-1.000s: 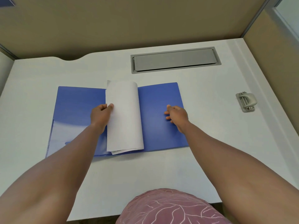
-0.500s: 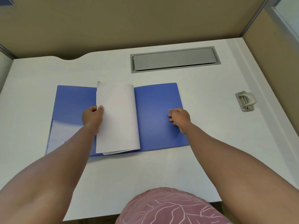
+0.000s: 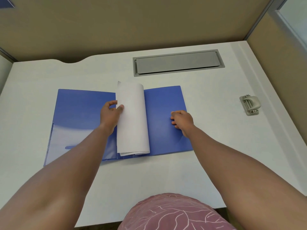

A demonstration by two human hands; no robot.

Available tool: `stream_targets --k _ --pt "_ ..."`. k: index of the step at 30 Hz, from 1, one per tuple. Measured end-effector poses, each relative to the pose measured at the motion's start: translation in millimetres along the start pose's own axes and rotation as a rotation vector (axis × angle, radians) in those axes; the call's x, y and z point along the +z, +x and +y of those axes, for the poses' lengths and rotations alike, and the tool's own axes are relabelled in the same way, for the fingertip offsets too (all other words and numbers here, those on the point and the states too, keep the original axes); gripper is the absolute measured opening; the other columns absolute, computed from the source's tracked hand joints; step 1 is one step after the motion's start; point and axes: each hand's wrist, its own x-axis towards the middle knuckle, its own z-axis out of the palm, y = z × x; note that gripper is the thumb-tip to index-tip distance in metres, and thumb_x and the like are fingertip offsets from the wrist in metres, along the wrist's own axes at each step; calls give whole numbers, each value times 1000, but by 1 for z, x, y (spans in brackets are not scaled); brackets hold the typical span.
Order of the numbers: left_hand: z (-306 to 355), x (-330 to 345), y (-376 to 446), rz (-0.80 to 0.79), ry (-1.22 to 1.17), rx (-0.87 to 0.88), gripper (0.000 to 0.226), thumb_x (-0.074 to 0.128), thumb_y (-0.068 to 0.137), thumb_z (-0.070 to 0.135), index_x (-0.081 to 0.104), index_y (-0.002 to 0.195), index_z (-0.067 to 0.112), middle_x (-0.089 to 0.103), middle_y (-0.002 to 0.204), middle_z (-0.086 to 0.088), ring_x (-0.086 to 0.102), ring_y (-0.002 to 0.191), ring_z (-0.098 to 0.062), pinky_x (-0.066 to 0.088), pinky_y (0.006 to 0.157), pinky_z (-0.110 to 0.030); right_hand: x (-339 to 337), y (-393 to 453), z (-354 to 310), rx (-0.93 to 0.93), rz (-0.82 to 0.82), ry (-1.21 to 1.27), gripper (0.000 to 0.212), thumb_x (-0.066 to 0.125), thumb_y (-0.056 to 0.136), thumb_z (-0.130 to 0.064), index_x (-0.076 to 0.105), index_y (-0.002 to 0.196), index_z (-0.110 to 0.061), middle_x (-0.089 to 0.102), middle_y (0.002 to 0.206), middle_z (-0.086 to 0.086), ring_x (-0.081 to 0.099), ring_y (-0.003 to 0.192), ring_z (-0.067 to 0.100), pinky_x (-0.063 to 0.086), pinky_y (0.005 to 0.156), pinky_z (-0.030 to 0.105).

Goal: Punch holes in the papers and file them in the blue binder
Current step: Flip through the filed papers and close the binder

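Observation:
The blue binder [image 3: 79, 110] lies open and flat in the middle of the white desk [image 3: 216, 138]. A stack of white papers [image 3: 132, 122] arches over its spine, bowed upward, with the free edge on the left. My left hand [image 3: 109, 117] pinches that left edge, thumb on top and fingers underneath. My right hand [image 3: 182, 120] rests on the binder's right cover near its outer edge, fingers loosely bent and holding nothing. A clear pocket shows on the left cover's lower part.
A grey hole punch [image 3: 250, 105] stands alone at the right of the desk. A grey cable flap [image 3: 177, 63] is set into the desk behind the binder. Tan partition walls [image 3: 149, 22] close off the back and right side.
My left hand first drew the papers' edge leftward, then brought it back right, so the stack arches more tightly over the spine. My right hand barely shifted on the right cover.

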Motion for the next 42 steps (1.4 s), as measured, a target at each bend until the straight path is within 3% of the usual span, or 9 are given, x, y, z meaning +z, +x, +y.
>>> stream_targets --k 5,10,14,19,23,25,32,37,42 --pt "6 29 -6 -73 -24 13 49 70 92 25 43 132 24 63 88 -2 64 78 -14 53 65 -27 -2 -2 -3 -9 -43 47 20 57 94 -31 61 105 -14 64 90 -1 59 74 15 49 65 26" --pt "7 61 -12 -139 -41 10 47 70 92 21 48 133 16 65 81 1 65 72 -12 50 61 -25 -3 -3 -6 -12 -54 60 21 57 95 -34 60 104 -15 64 90 -1 59 74 15 51 68 27" --pt "9 80 -18 -178 -43 1 46 71 90 34 52 130 19 68 93 1 66 76 -10 50 65 -22 -7 -3 -9 -8 -61 61 21 57 94 -37 60 103 -18 65 91 -3 59 75 14 52 71 28" --pt "8 90 -23 -200 0 10 56 66 87 54 53 130 21 70 108 1 70 88 -14 52 75 -29 -9 1 -9 -3 -44 17 31 50 93 -42 51 79 -15 57 85 3 51 71 17 43 64 29" --pt "1 86 -20 -153 31 6 44 65 91 45 56 127 20 69 110 0 69 87 -12 53 79 -29 -12 4 -8 42 30 -28 40 37 97 -45 48 80 -11 50 79 2 44 68 15 35 59 27" --pt "-3 81 -18 -121 40 1 35 64 94 37 58 124 20 67 108 1 68 86 -12 51 73 -25 -14 5 -5 29 50 -75 39 34 99 -42 50 81 -10 50 78 0 44 66 13 35 58 27" --pt "-9 52 -11 15 108 -11 25 62 93 21 62 118 21 66 101 -1 61 73 -12 51 64 -26 -18 4 7 -10 118 -174 23 45 95 -33 54 94 -12 51 79 -2 49 75 19 40 67 29" --pt "-9 26 -10 128 187 0 27 59 91 21 64 118 23 64 94 3 54 62 -10 43 53 -24 -18 1 14 -24 134 -231 30 47 91 -30 34 66 -20 40 68 -3 38 58 16 30 50 28" --pt "-10 1 -14 209 207 -8 29 57 92 19 63 120 21 62 90 8 58 72 -12 45 61 -24 -16 -4 17 -53 129 -272 28 47 91 -25 36 66 -19 39 65 -3 35 55 15 30 51 27"
